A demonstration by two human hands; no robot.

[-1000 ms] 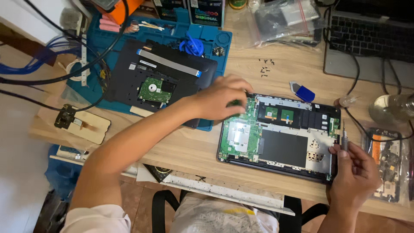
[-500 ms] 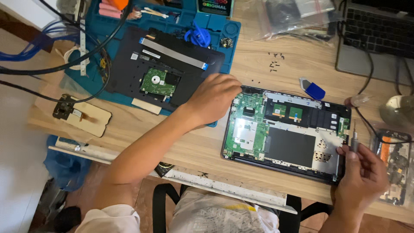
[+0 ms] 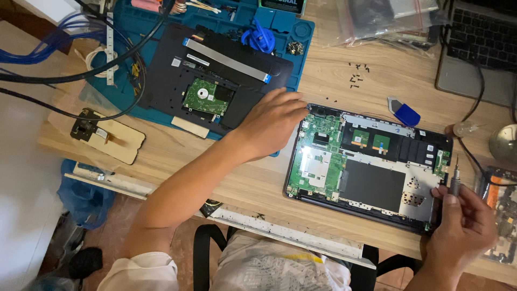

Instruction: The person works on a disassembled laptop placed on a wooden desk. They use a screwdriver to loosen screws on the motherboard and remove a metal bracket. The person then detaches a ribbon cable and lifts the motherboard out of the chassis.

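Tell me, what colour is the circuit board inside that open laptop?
Green. The board by the left hand shows best in the head view.

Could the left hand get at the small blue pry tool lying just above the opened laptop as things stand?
Probably yes. The left hand rests empty at the opened laptop's upper-left corner, and the blue pry tool lies uncovered on the wooden desk further right; only bare wood and the laptop's flat edge lie between.

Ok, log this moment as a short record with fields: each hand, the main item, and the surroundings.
left hand: rests on the top left corner of the opened laptop
right hand: holds a small screwdriver upright at the laptop's right edge
laptop: bottom cover off, green board exposed
nearby: loose screws, blue pry tool, blue work mat
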